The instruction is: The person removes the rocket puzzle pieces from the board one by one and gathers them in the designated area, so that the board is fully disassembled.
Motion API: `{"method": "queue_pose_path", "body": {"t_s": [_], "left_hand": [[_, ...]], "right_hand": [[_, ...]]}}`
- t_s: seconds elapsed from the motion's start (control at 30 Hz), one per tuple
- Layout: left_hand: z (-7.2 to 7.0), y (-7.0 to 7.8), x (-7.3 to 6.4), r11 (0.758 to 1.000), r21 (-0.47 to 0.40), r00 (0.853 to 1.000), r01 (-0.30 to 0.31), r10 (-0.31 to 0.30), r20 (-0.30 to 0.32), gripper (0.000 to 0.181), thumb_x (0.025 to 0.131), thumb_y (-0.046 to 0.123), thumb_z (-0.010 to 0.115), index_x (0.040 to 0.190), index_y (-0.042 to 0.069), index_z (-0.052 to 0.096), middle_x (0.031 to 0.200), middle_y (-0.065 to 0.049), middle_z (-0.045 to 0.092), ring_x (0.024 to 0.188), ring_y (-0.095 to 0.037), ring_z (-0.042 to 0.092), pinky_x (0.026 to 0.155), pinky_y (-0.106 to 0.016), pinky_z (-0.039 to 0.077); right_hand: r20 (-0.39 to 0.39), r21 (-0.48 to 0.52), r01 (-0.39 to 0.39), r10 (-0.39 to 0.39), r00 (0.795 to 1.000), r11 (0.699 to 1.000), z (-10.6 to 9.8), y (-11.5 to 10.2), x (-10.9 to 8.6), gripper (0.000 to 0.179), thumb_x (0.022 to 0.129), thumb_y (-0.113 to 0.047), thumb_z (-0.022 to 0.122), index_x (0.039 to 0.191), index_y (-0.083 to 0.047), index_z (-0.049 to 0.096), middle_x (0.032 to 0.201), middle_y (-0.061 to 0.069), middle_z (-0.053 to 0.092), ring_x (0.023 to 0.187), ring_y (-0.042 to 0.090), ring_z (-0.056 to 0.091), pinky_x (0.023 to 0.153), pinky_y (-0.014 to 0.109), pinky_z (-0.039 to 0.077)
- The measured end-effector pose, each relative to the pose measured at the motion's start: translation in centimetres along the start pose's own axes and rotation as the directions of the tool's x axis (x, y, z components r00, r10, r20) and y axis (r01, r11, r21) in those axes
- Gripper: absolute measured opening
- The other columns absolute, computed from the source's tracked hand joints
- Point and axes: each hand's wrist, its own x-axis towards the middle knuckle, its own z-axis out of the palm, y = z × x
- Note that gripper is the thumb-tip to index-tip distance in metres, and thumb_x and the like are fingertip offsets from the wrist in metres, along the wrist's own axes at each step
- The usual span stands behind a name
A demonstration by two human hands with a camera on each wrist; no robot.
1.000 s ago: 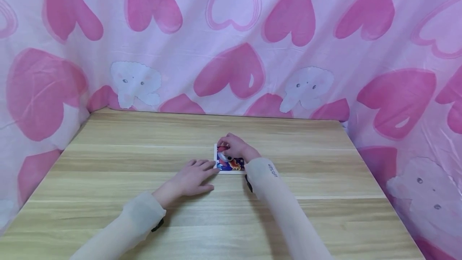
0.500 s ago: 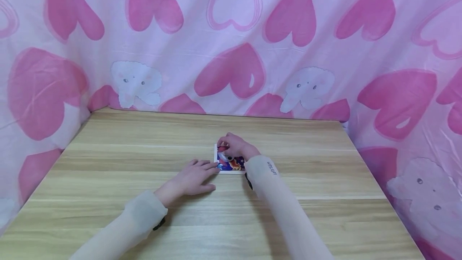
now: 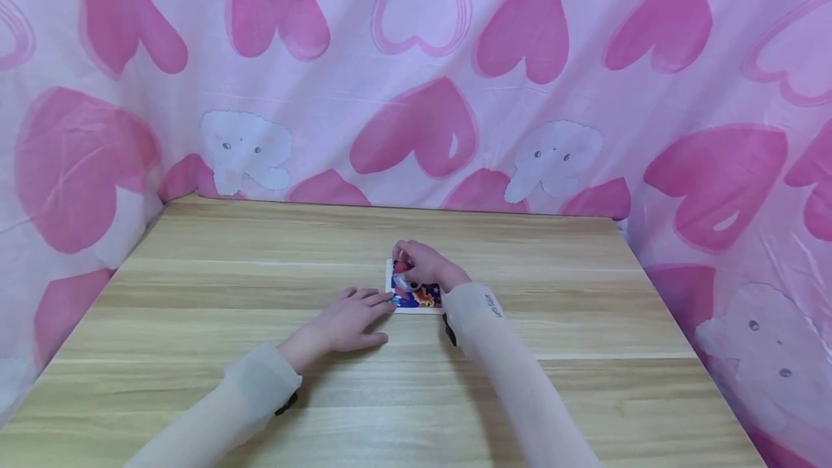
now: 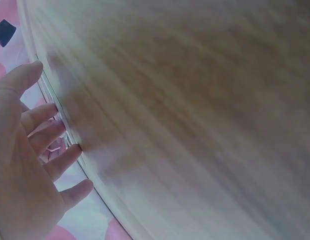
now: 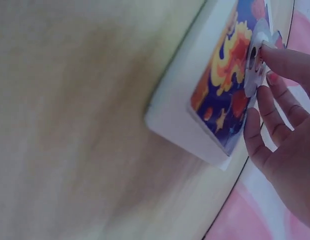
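Board (image 3: 419,310) sat on desk (image 3: 214,295), toward far edge. Right hand (image 3: 422,263) looked to be pinching white piece (image 5: 251,75) over it; left hand (image 3: 351,319), fingers straight, touched near-left corner. Placing or lifting piece, couldn't tell; next move probably needed steady pinch.

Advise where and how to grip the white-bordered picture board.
Probably by its near white rim, coming in low from the person's side: the board lies flat on the table and that straight edge shows mostly bare, while the right hand covers the far part and the left hand is at the left edge.
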Motion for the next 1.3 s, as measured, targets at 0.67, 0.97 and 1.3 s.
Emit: {"method": "queue_pose_path", "body": {"t_s": [0.67,0.97,1.3], "left_hand": [[-0.2,0.3,-0.1,1.0,-0.005,0.999,0.031,-0.031,0.031,0.058,0.083,0.046,0.053,0.131,0.014,0.044,0.136,-0.005,0.036,0.123,-0.029,0.03,0.096,-0.053,0.021],[-0.1,0.2,0.0,0.999,-0.002,0.999,0.039,-0.039,0.035,0.057,0.083,0.047,0.052,0.131,0.016,0.044,0.137,-0.004,0.036,0.123,-0.027,0.03,0.096,-0.052,0.022],[-0.1,0.3,0.0,0.999,0.002,0.998,0.049,-0.049,0.044,0.058,0.083,0.047,0.052,0.132,0.017,0.043,0.137,-0.003,0.036,0.124,-0.026,0.029,0.096,-0.051,0.022]], "right_hand": [[-0.146,0.462,-0.096,0.183,0.972,0.881,-1.2,3.3,-2.9,0.014,0.082,-0.002,0.059,0.093,-0.01,0.062,0.086,0.003,0.058,0.082,0.018,0.052,0.074,0.03,0.043],[-0.135,0.488,-0.079,0.165,0.977,0.869,-1.8,5.2,-5.3,0.019,0.08,0.004,0.056,0.095,-0.004,0.061,0.086,0.008,0.057,0.082,0.021,0.051,0.073,0.032,0.043],[-0.11,0.498,-0.1,0.177,0.978,0.861,-2.4,6.7,-7.4,0.018,0.081,0.004,0.055,0.096,-0.003,0.061,0.087,0.009,0.057,0.083,0.023,0.05,0.072,0.033,0.044]]}}
